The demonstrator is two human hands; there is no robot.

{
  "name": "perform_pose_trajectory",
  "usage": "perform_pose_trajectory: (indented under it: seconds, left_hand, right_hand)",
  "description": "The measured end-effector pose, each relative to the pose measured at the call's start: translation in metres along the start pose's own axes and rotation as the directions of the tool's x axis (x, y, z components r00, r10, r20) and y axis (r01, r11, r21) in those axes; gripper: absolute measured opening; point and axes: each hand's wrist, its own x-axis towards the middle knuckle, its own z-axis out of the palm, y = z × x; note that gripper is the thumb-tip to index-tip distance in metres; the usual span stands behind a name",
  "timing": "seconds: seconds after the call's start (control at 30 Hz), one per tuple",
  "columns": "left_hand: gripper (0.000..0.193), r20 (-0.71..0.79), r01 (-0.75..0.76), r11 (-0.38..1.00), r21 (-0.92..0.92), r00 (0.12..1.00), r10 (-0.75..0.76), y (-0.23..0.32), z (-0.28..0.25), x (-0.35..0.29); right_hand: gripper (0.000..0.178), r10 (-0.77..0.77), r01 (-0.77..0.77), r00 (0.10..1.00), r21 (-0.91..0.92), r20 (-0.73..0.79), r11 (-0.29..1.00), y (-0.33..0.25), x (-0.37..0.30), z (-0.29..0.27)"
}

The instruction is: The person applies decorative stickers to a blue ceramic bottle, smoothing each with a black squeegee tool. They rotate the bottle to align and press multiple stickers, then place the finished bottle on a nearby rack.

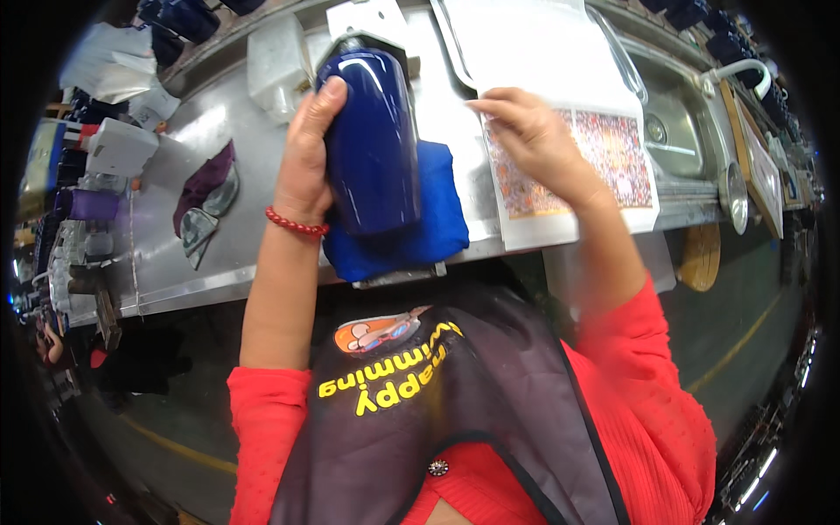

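Note:
My left hand (308,149), with a red braided bracelet at the wrist, is closed around the left side of a glossy dark blue vase (374,144). The vase lies with one end pointing away from me, over a folded bright blue cloth (444,206) at the counter's front edge. To the right, my right hand (538,140) is over a sheet printed with a dense multicoloured pattern (612,153). Its fingers stretch to the left, partly apart, and nothing shows in them. White paper (534,52) covers the far part of that sheet.
A metal counter (201,114) runs across in front of me. On it are a purple and grey cloth (208,192) and a translucent plastic container (278,66). A white holder (372,19) stands beyond the vase. At right is a sink (669,122) with a white tap (744,70).

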Motion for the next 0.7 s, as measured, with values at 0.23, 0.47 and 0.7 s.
perform_pose_trajectory:
  seconds: [0.23, 0.47, 0.7]
  left_hand:
    - [0.041, 0.073, -0.014, 0.998, -0.068, 0.997, 0.019, -0.006, -0.004, 0.001]
    - [0.042, 0.048, -0.034, 0.999, -0.039, 0.998, 0.036, -0.007, -0.005, -0.002]
    - [0.041, -0.251, -0.243, 0.866, 0.438, 0.891, 0.377, -0.003, 0.006, -0.007]
  right_hand:
    - [0.051, 0.237, -0.216, 0.971, -0.562, -0.037, 0.799, 0.058, -0.034, -0.026]
    - [0.062, 0.073, -0.047, 0.997, -0.659, 0.012, 0.750, 0.105, 0.007, -0.028]
    - [0.032, -0.136, 0.163, 0.987, -0.596, 0.090, 0.786, 0.117, 0.018, -0.036]
